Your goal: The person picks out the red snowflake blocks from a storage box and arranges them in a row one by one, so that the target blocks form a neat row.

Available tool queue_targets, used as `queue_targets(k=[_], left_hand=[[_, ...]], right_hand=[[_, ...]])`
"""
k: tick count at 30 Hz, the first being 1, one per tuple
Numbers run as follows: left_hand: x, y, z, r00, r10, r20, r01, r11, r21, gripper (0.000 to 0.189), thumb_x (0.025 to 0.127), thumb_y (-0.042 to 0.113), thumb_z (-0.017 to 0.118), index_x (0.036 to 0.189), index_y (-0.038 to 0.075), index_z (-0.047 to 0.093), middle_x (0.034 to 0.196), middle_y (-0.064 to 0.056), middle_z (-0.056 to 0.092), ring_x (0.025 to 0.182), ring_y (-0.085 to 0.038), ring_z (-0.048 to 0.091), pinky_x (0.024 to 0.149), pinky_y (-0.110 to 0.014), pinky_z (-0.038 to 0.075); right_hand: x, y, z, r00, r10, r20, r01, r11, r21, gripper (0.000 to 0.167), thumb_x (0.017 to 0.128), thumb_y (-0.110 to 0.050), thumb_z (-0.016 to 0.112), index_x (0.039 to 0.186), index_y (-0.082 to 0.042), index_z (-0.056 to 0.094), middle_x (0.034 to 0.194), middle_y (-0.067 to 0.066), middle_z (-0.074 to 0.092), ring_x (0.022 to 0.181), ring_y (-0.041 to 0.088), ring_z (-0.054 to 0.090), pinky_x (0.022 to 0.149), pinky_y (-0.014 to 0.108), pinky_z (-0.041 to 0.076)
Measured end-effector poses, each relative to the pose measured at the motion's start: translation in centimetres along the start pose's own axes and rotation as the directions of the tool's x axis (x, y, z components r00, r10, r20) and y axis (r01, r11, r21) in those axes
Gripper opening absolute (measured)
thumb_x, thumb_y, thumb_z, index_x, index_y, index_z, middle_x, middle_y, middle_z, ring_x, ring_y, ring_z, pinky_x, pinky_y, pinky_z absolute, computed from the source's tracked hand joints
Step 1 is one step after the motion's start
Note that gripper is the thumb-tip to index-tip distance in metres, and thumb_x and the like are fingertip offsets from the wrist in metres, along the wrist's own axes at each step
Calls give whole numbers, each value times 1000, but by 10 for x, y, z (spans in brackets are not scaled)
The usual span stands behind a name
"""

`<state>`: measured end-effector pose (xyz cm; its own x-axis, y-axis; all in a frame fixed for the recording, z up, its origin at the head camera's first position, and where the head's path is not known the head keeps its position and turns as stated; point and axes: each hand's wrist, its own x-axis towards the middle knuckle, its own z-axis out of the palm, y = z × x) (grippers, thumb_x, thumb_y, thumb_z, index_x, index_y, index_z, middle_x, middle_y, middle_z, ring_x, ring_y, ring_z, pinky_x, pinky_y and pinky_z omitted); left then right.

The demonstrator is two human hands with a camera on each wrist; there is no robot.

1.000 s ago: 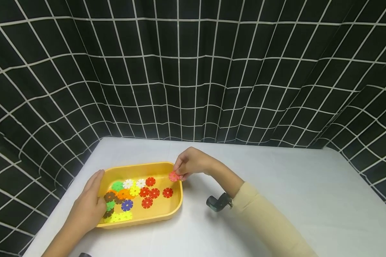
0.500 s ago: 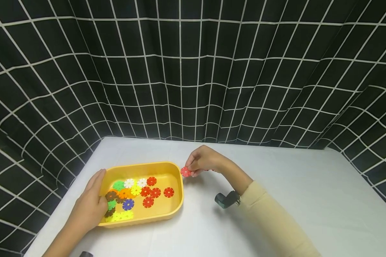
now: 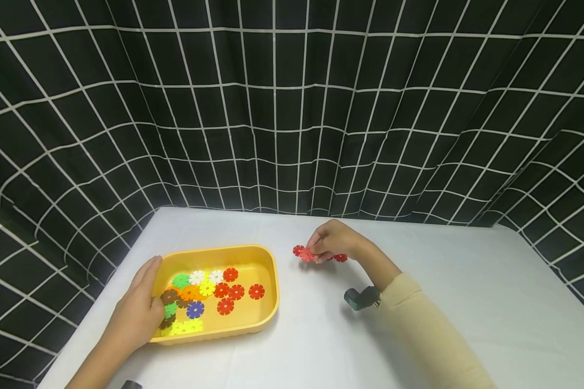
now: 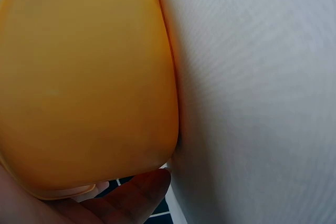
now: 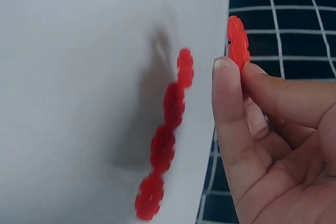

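Observation:
My left hand (image 3: 136, 308) holds the left end of a yellow plastic tray (image 3: 245, 316), thumb at the rim and fingers along the outer side. In the left wrist view the tray's wall (image 4: 89, 77) fills much of the picture, fingertips (image 4: 155, 182) against its end. To the right of the tray, my right hand (image 3: 333, 239) pinches a red notched plastic disc (image 5: 239, 40) between thumb and index finger. Below it, several more red discs (image 5: 163, 148) lie in a touching row on the table; the hand partly hides them in the head view.
Inside the tray are several loose red discs (image 3: 225, 306), plus a blue disc (image 3: 195, 309) and yellow, green, orange, brown and white ones. A white cloth (image 3: 443, 270) covers the table. Behind it hangs a black curtain (image 3: 292, 146) with a white grid.
The right hand has carried the red disc rightward from over the tray's right rim to above the row on the table. The left hand has stayed on the tray.

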<state>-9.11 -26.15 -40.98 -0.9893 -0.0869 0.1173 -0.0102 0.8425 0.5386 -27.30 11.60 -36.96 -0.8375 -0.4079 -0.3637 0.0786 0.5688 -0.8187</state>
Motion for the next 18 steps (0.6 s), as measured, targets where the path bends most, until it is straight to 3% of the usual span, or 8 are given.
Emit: queue_targets(k=[18], left_hand=[[-1, 0, 0, 1000, 23, -14, -23, 1000, 3, 81, 83, -6, 46, 158, -4, 14, 161, -25, 18, 139, -54, 28, 105, -73, 30]], right_hand=[[-8, 40, -40, 997, 30, -69, -29, 1000, 6, 12, 89, 4, 67, 100, 11, 70, 83, 16, 69, 69, 21, 68, 72, 33, 63]])
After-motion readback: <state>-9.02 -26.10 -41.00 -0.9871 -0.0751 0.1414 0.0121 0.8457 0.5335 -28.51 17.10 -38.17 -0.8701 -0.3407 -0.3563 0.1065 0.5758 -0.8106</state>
